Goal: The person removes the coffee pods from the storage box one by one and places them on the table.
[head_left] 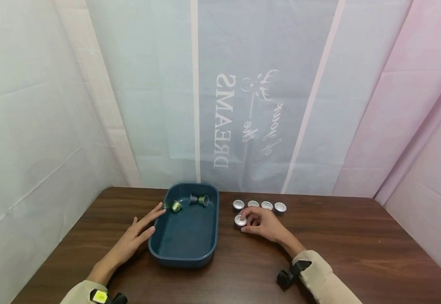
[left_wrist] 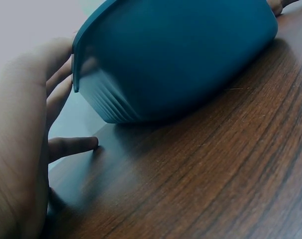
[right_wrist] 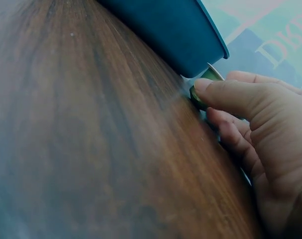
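Note:
In the head view my right hand pinches a green coffee capsule between thumb and fingers, its silver lid upward, low over the table right of the blue basin. Just behind that hand, several coffee capsules stand in a row, silver lids up. Inside the basin, toward its far end, lie a green capsule, a dark grey capsule and another green capsule. My left hand rests its extended fingers against the basin's left rim, thumb apart from the wall.
A dark wood-grain table carries everything. Behind it hangs a pale fabric curtain with mirrored lettering, and white cloth closes off the left side.

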Demonstrator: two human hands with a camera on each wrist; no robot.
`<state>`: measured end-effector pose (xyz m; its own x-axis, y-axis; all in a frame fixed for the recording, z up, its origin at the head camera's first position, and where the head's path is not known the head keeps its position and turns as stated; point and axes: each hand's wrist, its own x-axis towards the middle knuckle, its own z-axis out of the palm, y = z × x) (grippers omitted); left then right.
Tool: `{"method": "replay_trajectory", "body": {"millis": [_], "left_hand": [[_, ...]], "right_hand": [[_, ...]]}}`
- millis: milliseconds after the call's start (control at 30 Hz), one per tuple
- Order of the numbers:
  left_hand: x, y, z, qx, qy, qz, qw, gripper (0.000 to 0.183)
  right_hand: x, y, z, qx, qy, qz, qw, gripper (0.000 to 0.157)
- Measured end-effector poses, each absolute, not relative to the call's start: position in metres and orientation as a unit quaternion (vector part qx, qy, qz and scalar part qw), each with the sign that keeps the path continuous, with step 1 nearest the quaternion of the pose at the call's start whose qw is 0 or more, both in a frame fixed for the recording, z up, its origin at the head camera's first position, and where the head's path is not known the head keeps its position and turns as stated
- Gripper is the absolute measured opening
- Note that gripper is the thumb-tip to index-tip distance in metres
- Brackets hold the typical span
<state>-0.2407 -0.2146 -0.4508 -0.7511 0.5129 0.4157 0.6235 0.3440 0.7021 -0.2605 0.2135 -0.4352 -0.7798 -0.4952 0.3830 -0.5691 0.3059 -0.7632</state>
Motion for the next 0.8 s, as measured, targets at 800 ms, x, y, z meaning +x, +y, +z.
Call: {"method": "replay_trajectory", "body": {"millis": [800], "left_hand": [[-0.241, -0.214, -0.450, -0.340, -0.819, -0.457, 0.060, 0.049]], "right_hand": [[-0.251, 0.199, -0.397, 0.374, -0.757, 0.531, 0.061, 0.023]]}}
